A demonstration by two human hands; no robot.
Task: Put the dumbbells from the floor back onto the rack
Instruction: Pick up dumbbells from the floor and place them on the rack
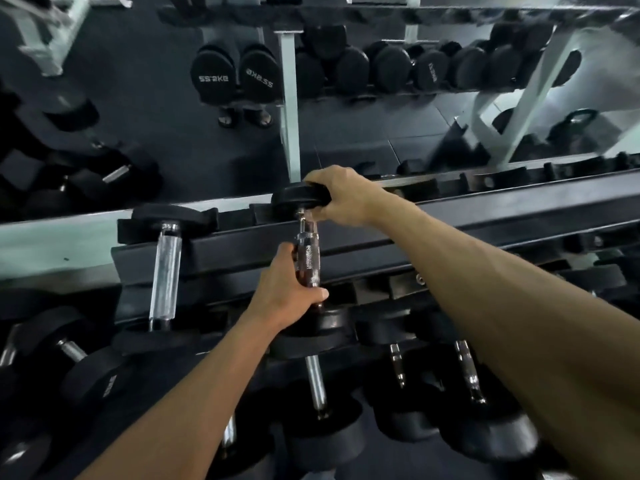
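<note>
Left hand (289, 287) grip clamped on dumbbell (307, 258) handle — right hand (341, 197) grip clamped on its far head, over rack (450, 216) top rail.

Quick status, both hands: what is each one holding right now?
Left hand: fingers curled round the chrome handle of the dumbbell on the rack.
Right hand: gripping that dumbbell's far head.

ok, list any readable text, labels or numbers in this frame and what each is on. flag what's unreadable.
"22.5KG", seen mirrored: end face of the left reflected dumbbell in the mirror.
"22.5KG", mirrored and tilted: end face of the reflected dumbbell beside it.
White marking on a smaller reflected dumbbell: too blurred to read.
White marking on the lower-left dumbbell head: too blurred to read.
The held dumbbell shows no marking.
</note>
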